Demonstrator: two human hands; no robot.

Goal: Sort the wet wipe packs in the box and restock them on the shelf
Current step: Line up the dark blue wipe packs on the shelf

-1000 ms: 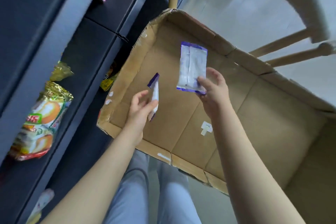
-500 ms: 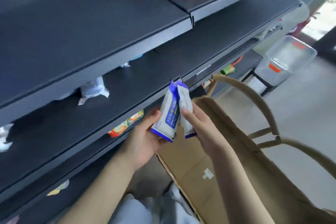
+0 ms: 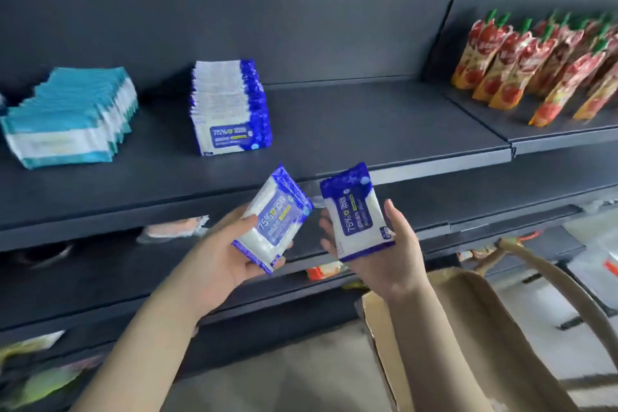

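My left hand [image 3: 227, 261] holds a blue-and-white wet wipe pack [image 3: 276, 217], thumb across its face. My right hand [image 3: 384, 251] holds a second pack of the same kind [image 3: 357, 214] upright in its palm. Both are raised in front of the dark shelf [image 3: 368, 130]. On that shelf stands a row of matching blue packs [image 3: 230, 107], and to its left a row of teal-and-white packs [image 3: 70, 117]. The cardboard box [image 3: 468, 328] sits low at the right, below my right forearm.
Red-and-orange drink pouches [image 3: 541, 67] fill the shelf section at the right. Lower shelves hold scattered snack packets [image 3: 174, 227]. A clear plastic bin [image 3: 598, 264] stands on the floor at the far right. A beige curved chair back [image 3: 561, 291] arcs over the box.
The view has swung up from the box to the shelf. Both hands lifted the two packs from the box, brought them together, then apart in front of the upper shelf.
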